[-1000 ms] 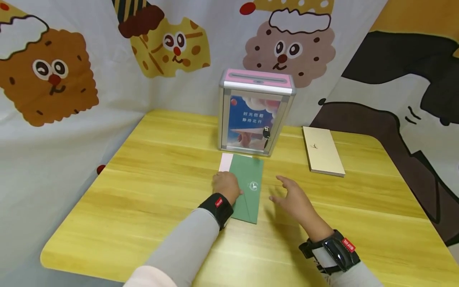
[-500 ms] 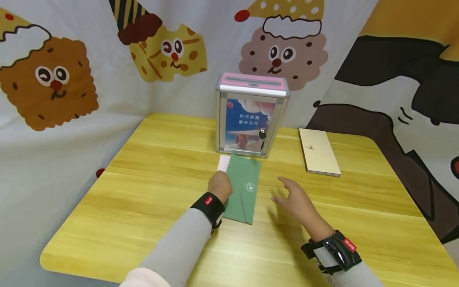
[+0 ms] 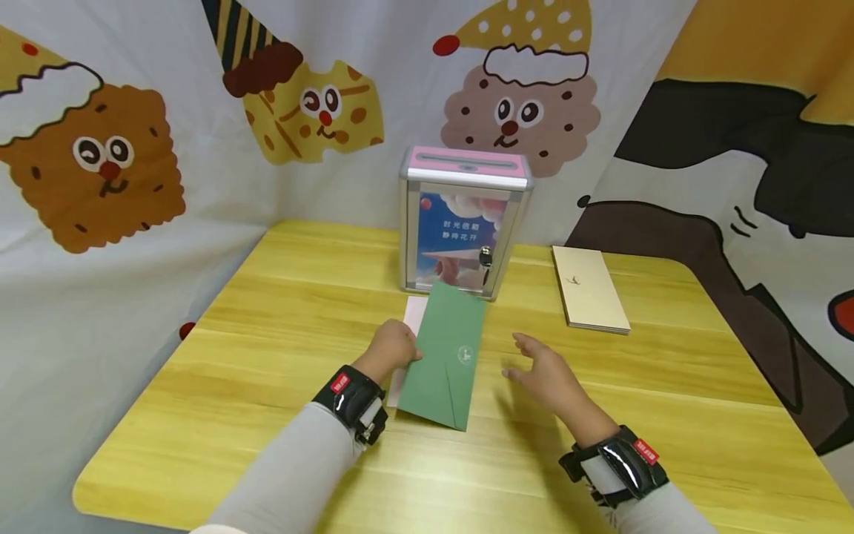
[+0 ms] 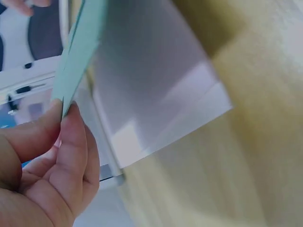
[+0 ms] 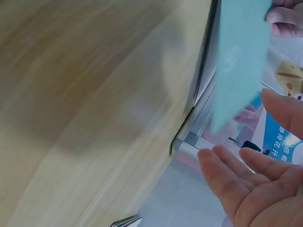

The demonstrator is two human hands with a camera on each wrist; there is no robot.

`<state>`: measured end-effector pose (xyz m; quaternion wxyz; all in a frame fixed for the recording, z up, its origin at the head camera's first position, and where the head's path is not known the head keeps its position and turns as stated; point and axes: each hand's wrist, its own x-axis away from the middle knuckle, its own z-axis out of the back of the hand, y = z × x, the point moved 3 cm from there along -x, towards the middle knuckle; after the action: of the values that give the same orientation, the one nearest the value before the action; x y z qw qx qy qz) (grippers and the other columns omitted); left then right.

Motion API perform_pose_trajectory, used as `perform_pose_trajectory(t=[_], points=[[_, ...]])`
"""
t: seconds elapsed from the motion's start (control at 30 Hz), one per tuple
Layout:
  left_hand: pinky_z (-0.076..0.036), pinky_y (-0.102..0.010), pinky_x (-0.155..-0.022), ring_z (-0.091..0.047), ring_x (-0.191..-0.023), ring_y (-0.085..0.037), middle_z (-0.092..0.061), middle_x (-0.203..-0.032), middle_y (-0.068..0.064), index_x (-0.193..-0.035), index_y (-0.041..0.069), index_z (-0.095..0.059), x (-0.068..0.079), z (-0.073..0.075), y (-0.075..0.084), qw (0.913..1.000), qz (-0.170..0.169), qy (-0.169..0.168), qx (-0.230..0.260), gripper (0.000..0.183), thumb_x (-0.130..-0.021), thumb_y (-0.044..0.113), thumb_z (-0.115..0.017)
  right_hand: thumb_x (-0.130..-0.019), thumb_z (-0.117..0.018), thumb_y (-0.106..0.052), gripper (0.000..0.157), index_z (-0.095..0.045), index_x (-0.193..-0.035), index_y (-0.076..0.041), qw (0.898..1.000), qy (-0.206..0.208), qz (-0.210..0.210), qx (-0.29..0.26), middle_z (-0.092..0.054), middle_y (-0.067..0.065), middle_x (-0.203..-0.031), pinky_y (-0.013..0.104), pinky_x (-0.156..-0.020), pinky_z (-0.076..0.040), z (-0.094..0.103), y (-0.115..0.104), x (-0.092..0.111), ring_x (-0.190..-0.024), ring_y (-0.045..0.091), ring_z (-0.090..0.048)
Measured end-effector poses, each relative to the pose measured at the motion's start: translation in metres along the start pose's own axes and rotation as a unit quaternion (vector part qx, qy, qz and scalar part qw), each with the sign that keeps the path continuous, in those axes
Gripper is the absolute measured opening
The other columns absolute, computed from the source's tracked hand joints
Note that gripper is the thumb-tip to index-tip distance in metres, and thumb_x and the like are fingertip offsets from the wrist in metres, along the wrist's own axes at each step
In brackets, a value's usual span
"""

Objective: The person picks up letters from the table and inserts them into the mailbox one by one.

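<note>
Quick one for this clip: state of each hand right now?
Left hand: holding the green envelope, its edge pinched between thumb and fingers.
Right hand: open, holding nothing.

Head view was bright, mostly sharp; pale glare lay on the near wood-grain tabletop [image 3: 407, 486], soft shadow near the right hand [image 3: 543, 377]. Left wrist view was hazy, light patches crossing the pale pink envelope [image 4: 156, 90]. Right wrist view showed the green envelope [image 5: 246, 42] blurred.

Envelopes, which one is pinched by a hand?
The green one, held at its edge by the left hand; the pink one and cream stack lie on the table.
</note>
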<state>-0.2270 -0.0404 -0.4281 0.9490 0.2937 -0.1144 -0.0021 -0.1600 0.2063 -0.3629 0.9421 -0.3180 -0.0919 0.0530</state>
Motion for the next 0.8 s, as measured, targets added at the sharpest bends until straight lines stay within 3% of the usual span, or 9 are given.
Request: perform_pose_trajectory(t=[0.13, 0.27, 0.4, 0.53, 0.7, 0.8], points=[[-0.042, -0.023, -0.051, -0.053, -0.052, -0.012, -0.046, -0.058, 0.001, -0.061, 0.008, -0.048, 0.047, 0.041, 0.024, 0.9915, 0.000, -0.001, 0.130, 0.034, -0.081, 0.006, -0.076, -0.091, -0.067, -0.016, 0.064, -0.038, -0.144, 0.004, 0.999, -0.023, 0.019, -0.021, -0.053, 0.025, -0.134, 0.051, -0.095, -0.047, -0.004, -0.006, -0.004, -0.122, 0.041, -0.051], [-0.040, -0.021, -0.052, -0.053, -0.057, -0.013, -0.050, -0.064, 0.000, -0.071, 0.005, -0.053, 0.064, 0.060, 0.029, 0.9812, -0.003, -0.003, 0.193, 0.024, -0.085, 0.006, -0.073, -0.093, -0.066, -0.020, 0.060, -0.042, -0.141, 0.005, 0.995, -0.052, 0.056, -0.057, -0.058, 0.023, -0.128, 0.047, -0.092, -0.050, -0.008, -0.016, -0.007, -0.117, 0.038, -0.057], [-0.042, -0.023, -0.056, -0.056, -0.064, -0.015, -0.054, -0.070, -0.003, -0.082, 0.002, -0.059, 0.068, 0.073, 0.035, 0.9754, -0.040, 0.019, 0.216, 0.012, -0.088, 0.007, -0.069, -0.094, -0.064, -0.020, 0.051, -0.048, -0.135, 0.007, 0.991, -0.044, 0.090, -0.088, -0.064, 0.020, -0.119, 0.043, -0.088, -0.053, 0.000, -0.031, -0.011, -0.109, 0.034, -0.062], [-0.042, -0.024, -0.058, -0.051, -0.064, -0.015, -0.052, -0.069, -0.003, -0.082, 0.002, -0.059, 0.068, 0.092, 0.048, 0.9689, -0.102, 0.060, 0.217, 0.012, -0.090, 0.007, -0.066, -0.094, -0.062, -0.012, 0.027, -0.059, -0.115, 0.005, 0.989, -0.007, 0.104, -0.106, -0.070, 0.016, -0.101, 0.039, -0.080, -0.055, 0.023, -0.051, -0.015, -0.096, 0.029, -0.067], [-0.036, -0.026, -0.058, -0.045, -0.065, -0.018, -0.049, -0.070, -0.005, -0.077, 0.005, -0.053, 0.068, 0.120, 0.070, 0.9601, -0.154, 0.109, 0.206, 0.019, -0.092, 0.009, -0.064, -0.094, -0.062, -0.009, 0.009, -0.061, -0.096, -0.001, 0.989, 0.051, 0.121, -0.069, -0.071, 0.011, -0.089, 0.032, -0.067, -0.050, 0.059, -0.075, -0.019, -0.083, 0.023, -0.065], [-0.040, -0.027, -0.062, -0.054, -0.075, -0.019, -0.056, -0.079, -0.006, -0.080, 0.005, -0.053, 0.065, 0.134, 0.080, 0.9569, -0.171, 0.131, 0.195, 0.017, -0.092, 0.009, -0.064, -0.095, -0.062, -0.010, 0.008, -0.061, -0.092, -0.002, 0.987, 0.079, 0.134, -0.040, -0.070, 0.012, -0.089, 0.028, -0.060, -0.045, 0.077, -0.088, -0.023, -0.080, 0.023, -0.062]])
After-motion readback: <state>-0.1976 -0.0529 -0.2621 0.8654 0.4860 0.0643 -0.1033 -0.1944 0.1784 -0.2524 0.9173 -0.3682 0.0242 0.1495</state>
